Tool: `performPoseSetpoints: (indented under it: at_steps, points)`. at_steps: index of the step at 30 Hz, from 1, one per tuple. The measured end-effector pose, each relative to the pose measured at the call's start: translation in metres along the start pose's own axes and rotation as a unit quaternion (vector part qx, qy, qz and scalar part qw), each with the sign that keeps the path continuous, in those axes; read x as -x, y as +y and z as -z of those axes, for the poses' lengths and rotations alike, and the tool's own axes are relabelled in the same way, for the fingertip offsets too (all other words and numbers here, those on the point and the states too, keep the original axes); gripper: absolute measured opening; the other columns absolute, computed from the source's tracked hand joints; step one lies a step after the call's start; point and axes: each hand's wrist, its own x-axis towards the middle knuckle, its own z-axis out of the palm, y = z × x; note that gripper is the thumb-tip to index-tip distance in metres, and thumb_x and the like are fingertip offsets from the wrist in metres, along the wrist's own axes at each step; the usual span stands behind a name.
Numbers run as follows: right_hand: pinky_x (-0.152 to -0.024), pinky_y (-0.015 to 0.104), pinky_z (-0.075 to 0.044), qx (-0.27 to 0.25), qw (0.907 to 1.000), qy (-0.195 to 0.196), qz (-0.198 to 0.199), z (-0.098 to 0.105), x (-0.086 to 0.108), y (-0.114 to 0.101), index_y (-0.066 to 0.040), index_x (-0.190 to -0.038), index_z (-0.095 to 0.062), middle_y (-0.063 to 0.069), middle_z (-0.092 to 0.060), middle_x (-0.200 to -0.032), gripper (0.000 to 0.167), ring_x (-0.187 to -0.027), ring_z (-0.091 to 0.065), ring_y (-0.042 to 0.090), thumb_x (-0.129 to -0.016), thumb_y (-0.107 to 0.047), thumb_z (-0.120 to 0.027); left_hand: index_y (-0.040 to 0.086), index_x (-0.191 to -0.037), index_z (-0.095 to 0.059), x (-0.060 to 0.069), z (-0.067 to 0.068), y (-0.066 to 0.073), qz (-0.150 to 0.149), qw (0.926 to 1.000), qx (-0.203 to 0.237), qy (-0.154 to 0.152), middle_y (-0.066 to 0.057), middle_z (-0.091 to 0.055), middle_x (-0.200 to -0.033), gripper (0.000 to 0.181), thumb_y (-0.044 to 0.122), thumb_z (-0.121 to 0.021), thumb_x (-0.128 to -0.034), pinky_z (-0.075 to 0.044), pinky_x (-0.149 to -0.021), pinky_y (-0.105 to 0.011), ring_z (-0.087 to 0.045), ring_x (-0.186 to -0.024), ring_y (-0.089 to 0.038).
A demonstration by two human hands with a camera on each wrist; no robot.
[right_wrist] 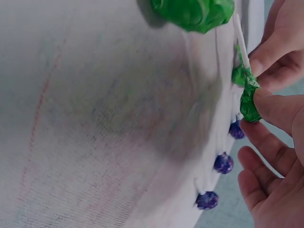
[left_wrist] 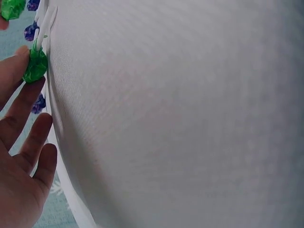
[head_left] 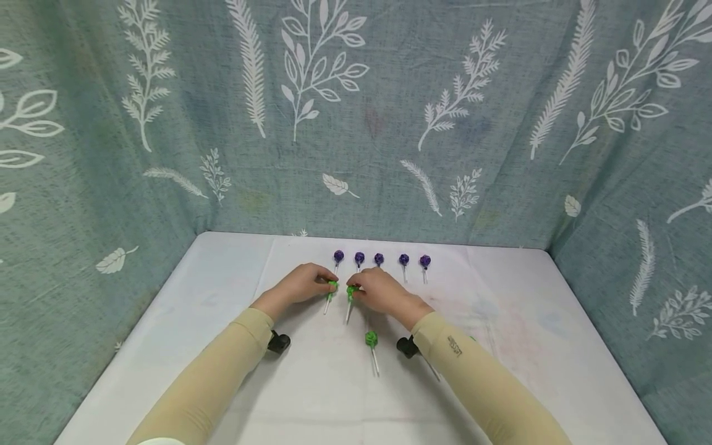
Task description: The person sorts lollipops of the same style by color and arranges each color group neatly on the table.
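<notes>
My left hand pinches a green-wrapped lollipop by its head between thumb and index finger; in the left wrist view the other fingers are spread. Just to its right, my right hand pinches a second green lollipop at the wrapped head, its white stick pointing toward me. Another green lollipop lies on the cloth below the right hand. Behind both hands runs a row of several purple lollipops, sticks toward me; the right hand partly covers some sticks.
A white cloth covers the table. Under the right forearm a bit of green and a white stick peek out. A grey-green leaf-print curtain encloses the back and sides. Black wrist cameras hang below both wrists.
</notes>
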Motion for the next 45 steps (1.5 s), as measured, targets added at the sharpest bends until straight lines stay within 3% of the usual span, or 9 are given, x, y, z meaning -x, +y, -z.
performPoseSetpoints:
  at_steps: [15, 29, 39, 45]
  points:
    - [-0.093, 0.033, -0.050, 0.005, 0.9986, -0.031, -0.042, -0.010, -0.006, 0.023, -0.012, -0.127, -0.068, 0.002, -0.068, -0.118, 0.030, -0.109, -0.063, 0.018, -0.098, -0.017, -0.065, 0.020, -0.116, -0.075, 0.000, -0.004, 0.006, 0.010, 0.9999, 0.008, -0.004, 0.007, -0.069, -0.110, 0.028, 0.034, -0.073, -0.0916, -0.049, -0.095, -0.043, -0.062, -0.108, -0.019]
    - [-0.097, 0.034, -0.048, -0.004, 0.9979, -0.044, -0.047, -0.009, -0.004, 0.021, -0.011, -0.134, -0.063, 0.004, -0.066, -0.125, 0.035, -0.115, -0.061, 0.019, -0.099, -0.013, -0.062, 0.019, -0.122, -0.071, 0.000, -0.005, 0.006, 0.014, 0.9999, 0.004, -0.002, 0.006, -0.068, -0.113, 0.034, 0.034, -0.073, -0.0914, -0.048, -0.095, -0.042, -0.062, -0.108, -0.017]
    - [-0.102, 0.039, -0.044, -0.026, 0.9978, -0.030, -0.054, 0.008, 0.009, 0.020, -0.012, -0.137, -0.060, 0.008, -0.061, -0.131, 0.038, -0.122, -0.055, 0.025, -0.099, -0.013, -0.062, 0.017, -0.128, -0.068, 0.004, -0.001, 0.009, 0.011, 0.9999, 0.006, -0.002, 0.002, -0.066, -0.120, 0.039, 0.033, -0.072, -0.0925, -0.048, -0.095, -0.043, -0.061, -0.112, -0.020]
    - [-0.101, 0.039, -0.044, -0.039, 0.9974, -0.017, -0.058, 0.016, 0.025, 0.024, -0.013, -0.136, -0.061, 0.007, -0.060, -0.131, 0.037, -0.122, -0.055, 0.024, -0.099, -0.018, -0.063, 0.018, -0.128, -0.068, 0.010, -0.001, 0.016, -0.013, 0.9998, 0.003, 0.016, 0.000, -0.062, -0.128, 0.036, 0.030, -0.070, -0.0942, -0.045, -0.100, -0.046, -0.055, -0.122, -0.024]
